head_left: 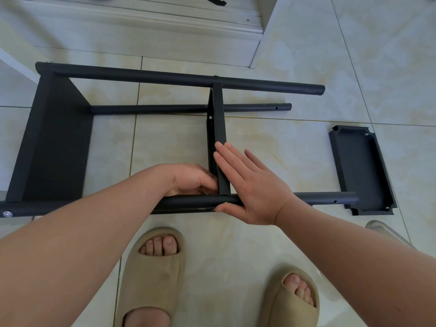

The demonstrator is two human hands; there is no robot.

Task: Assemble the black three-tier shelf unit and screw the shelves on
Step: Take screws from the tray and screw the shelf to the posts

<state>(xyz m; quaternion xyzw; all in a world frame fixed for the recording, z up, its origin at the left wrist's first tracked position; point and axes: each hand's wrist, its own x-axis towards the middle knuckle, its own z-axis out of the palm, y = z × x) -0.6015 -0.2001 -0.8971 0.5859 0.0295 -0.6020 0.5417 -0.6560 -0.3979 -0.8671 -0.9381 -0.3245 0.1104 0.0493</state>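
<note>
The black shelf unit [59, 138] lies on its side on the tiled floor [283, 149]. Your right grip [254, 187] is spread flat, fingers straight against the middle shelf [219, 128], thumb under the near pole [188, 201]. Your left grip [188, 180] curls in at that shelf's near corner; whether it pinches anything, I cannot tell. A loose shelf [361, 168] lies apart at the right.
</note>
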